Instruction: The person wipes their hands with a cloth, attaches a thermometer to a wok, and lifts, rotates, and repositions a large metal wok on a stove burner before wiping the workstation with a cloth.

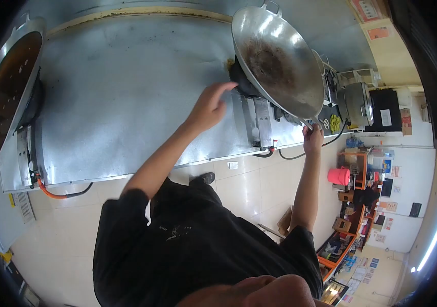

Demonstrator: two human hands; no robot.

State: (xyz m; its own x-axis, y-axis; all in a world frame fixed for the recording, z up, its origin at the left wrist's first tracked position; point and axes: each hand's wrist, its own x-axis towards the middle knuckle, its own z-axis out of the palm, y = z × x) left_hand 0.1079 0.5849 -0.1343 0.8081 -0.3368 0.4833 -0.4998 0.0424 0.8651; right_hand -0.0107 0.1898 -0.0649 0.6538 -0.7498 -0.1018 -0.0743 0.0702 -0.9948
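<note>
A large metal wok (300,41) with brown residue over its bottom rests tilted on a black burner ring (246,82) at the right of the metal counter. My right hand (313,139) is closed around the wok's near loop handle. My left hand (210,106) is over the counter, holding nothing that I can see. Its index finger points out and its thumb is apart. The fingertip is at the edge of the burner ring; whether it touches cannot be told.
Another wok (11,87) full of dark brown liquid stands at far left. The steel counter (131,97) stretches between the woks. An orange hose (57,193) hangs below its edge. To the right are a lidded pot (357,105), a pink bucket (338,176) and orange shelves (360,171).
</note>
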